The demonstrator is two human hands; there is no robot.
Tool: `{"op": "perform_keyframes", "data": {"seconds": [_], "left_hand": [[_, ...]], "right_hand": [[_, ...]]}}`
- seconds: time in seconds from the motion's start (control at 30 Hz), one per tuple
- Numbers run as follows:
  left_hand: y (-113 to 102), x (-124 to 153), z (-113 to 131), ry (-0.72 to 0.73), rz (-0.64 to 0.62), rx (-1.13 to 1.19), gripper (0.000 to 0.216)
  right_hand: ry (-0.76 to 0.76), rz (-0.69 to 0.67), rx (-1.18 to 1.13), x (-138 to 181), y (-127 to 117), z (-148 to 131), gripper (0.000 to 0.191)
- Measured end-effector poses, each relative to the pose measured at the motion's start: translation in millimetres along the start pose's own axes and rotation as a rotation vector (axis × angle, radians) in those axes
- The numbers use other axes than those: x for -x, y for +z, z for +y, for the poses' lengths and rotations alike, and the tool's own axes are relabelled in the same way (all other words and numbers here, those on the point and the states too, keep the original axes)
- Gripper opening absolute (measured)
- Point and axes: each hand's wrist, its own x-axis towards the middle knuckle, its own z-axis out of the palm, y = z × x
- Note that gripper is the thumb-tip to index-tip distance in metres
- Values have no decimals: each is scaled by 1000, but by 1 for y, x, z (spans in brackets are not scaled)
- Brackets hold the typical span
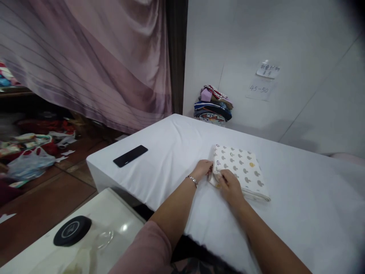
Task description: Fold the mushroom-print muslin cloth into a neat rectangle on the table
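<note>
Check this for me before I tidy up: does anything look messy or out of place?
Yes: bags and scraps lie strewn over the floor at left. On the table, the folded cloth and phone lie tidy.

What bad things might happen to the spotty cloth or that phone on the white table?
The folded spotty cloth might come undone: both the left hand and the right hand are at its near edge, and a tug there may pull the layers apart.

The black phone lies close to the edge of the white table. If the white cover gets dragged or someone bumps it, the phone may slide off onto the floor.
</note>
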Motion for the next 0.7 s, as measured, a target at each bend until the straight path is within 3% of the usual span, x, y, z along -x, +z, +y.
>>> {"op": "perform_keyframes", "data": {"seconds": [0.13, 0.23, 0.37, 0.53, 0.6, 0.7], "left_hand": [[1, -1, -1, -3, -3, -5, 26], [1, -4, -2, 7, -7, -19, 27], [2, -6, -6, 35, -15, -52, 24], [3, -8, -11, 80, 29, -101, 11], [3, -9, -12, 88, 34, -115, 10], [2, -9, -13, 94, 36, -134, 10]], "right_hand": [[251, 248, -207, -2, -7, -3, 27], [248, 284, -242, -2, -10, -7, 27], [76, 212, -143, -1, -8, -8, 21], [-133, -108, 168, 1, -2, -5, 16], [-176, -128, 203, 2, -2, -4, 16], [-198, -43, 192, 2, -4, -5, 18]]}}
